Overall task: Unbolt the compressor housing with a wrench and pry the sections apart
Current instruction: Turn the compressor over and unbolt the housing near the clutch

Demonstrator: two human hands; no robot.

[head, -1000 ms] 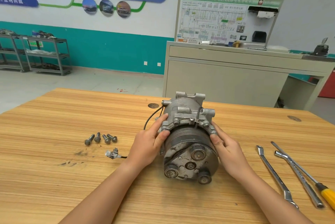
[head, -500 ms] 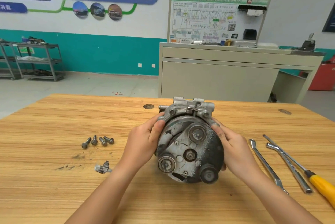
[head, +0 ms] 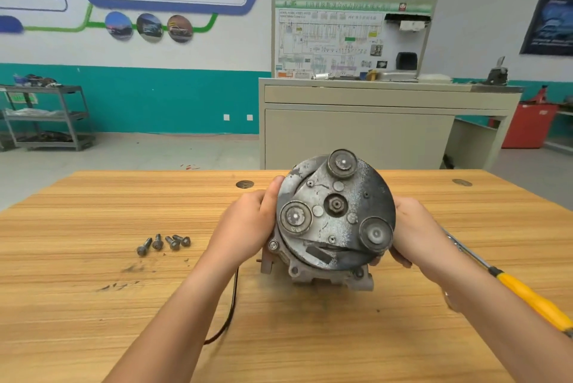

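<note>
The grey metal compressor is raised off the wooden table, its round clutch plate turned toward me and its housing lugs at the bottom. My left hand grips its left side, thumb up on the plate's rim. My right hand grips the right side, fingers curled under the rim. A black cable hangs from the compressor down to the table. Several removed bolts lie in a row to the left. A yellow-handled screwdriver lies on the right, partly behind my right forearm.
Dark smudges mark the tabletop near the bolts. A beige cabinet with a wiring display board stands beyond the table. A grey shelf trolley stands at the far left wall.
Both hands have lifted and tipped the compressor, so its clutch plate now faces me and sits higher. The cable's connector is no longer visible, and the wrenches on the right are hidden.
</note>
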